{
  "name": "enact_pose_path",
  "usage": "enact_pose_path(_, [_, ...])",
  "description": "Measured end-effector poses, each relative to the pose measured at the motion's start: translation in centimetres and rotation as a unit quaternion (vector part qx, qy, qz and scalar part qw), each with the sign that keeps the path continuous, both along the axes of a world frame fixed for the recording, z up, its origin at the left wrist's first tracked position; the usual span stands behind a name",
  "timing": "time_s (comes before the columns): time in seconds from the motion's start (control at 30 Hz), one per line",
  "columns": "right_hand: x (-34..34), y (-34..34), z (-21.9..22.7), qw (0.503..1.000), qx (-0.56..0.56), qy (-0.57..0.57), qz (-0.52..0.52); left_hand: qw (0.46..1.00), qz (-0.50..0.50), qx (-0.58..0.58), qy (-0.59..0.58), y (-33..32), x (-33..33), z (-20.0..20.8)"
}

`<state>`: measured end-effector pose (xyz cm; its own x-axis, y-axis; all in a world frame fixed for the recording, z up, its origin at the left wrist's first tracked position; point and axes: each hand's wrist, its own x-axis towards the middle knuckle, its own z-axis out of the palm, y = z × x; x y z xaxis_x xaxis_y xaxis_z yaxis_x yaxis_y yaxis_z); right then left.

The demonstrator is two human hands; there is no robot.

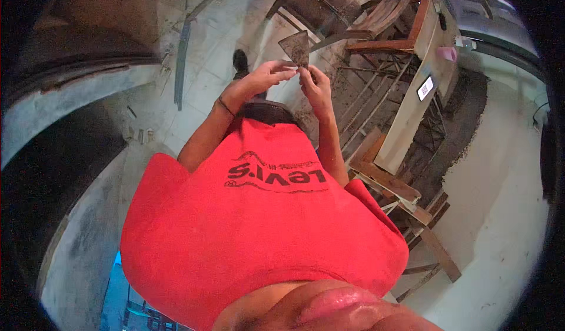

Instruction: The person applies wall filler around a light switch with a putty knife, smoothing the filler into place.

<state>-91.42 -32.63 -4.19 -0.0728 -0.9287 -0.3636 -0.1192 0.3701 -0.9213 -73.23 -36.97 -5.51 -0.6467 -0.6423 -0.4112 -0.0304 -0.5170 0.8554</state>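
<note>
In front of my waist I hold up a putty knife (296,47) with a wide, dirty blade, its broad edge pointing away from me. My right hand (316,89) is closed around its lower end, so most of the handle is hidden. Just left of it is my left hand (268,78), palm turned inward and fingers stretched toward the base of the blade. The left fingertips are very close to the right ones; whether they touch the knife I cannot tell.
On the right stands a long pale plank (406,131) with a phone-like white screen (425,88) and a pink cup (447,53). Wooden frames (388,45) and loose boards (388,184) lie around it. A long dark strip (183,66) rests on the tiled floor (206,42) at left.
</note>
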Motion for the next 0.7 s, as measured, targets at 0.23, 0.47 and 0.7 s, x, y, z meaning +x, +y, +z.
enact_pose_path(0.23, [-0.8, -6.3, 2.6, 0.997, -0.039, 0.058, -0.036, 0.999, -0.005, 0.014, 0.039, -8.5, -2.4, -0.3])
enact_pose_path(0.47, [-1.2, -8.4, 5.1, 0.989, -0.037, -0.030, -0.141, 0.993, -0.036, 0.005, 0.108, -13.3, -6.5, 0.5])
enact_pose_path(0.7, [-2.8, -12.4, 5.3, 0.987, -0.010, -0.032, -0.156, 0.988, -0.024, 0.027, 0.152, -17.0, -8.0, 0.2])
